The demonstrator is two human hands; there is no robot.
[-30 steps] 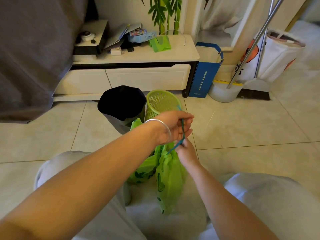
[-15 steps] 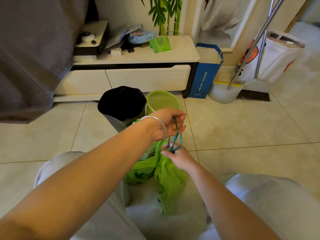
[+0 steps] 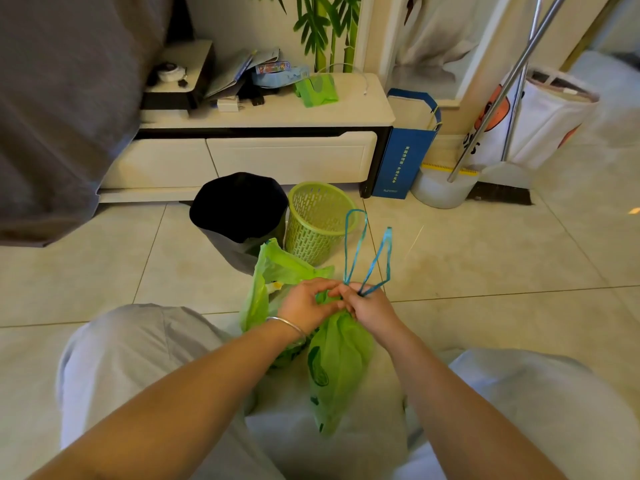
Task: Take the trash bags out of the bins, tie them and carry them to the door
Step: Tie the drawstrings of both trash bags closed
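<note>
A green trash bag (image 3: 337, 362) hangs between my knees, its neck gathered. My left hand (image 3: 304, 303) pinches the bunched neck from the left. My right hand (image 3: 369, 306) grips the neck and the base of the blue drawstring (image 3: 360, 251), whose two loops stick up above my fingers. A second green bag (image 3: 273, 271) sits open on the floor just behind my left hand. Behind it stand a grey bin with a black liner (image 3: 239, 209) and an unlined green mesh bin (image 3: 318, 220).
A low white cabinet (image 3: 270, 154) with clutter on top runs along the wall. To its right stand a blue paper bag (image 3: 403, 157), a white bucket (image 3: 440, 188) with metal poles, a broom and a white tote (image 3: 543, 123). Tiled floor spreads to the right.
My left hand has dropped from above the bag down to its neck and let go of the drawstring. The blue loops now stand free above my right hand.
</note>
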